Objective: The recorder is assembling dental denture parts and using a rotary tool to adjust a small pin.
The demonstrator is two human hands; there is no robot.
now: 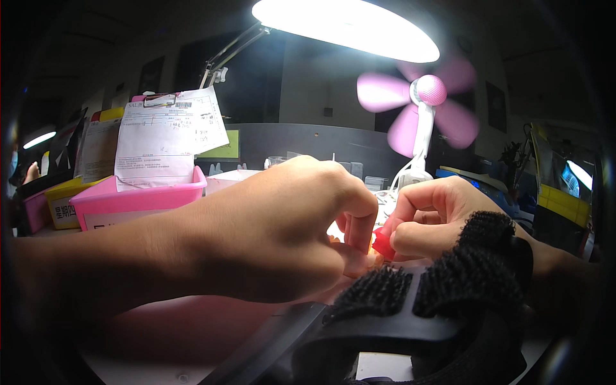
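while the lamp [346,29] glares overhead: the left hand [289,231] and right hand [439,215] work close together above the table [192,324], short of its far edge.
red piece [383,246]: between the hands, at the right fingertips and just beside the left ones; its full shape is hidden.
right hand: curled, thumb and forefinger pinched together on the red piece.
left hand: back to the camera, fingers bent down and nearly together; whether they grip anything is impossible to tell.
orange bits [335,239]: small, partly covered by the left fingers.
step in hand: apparently fine fingertip handling, the red piece held against or near what lies under the left hand.
next move: seems to call for a steady left hand and a small, careful shift of the right pinch.
table's far left corner: pink bin [144,201] with papers [154,141] standing at it.
toward the far edge, right of centre: fan [432,90], pink blades blurred.
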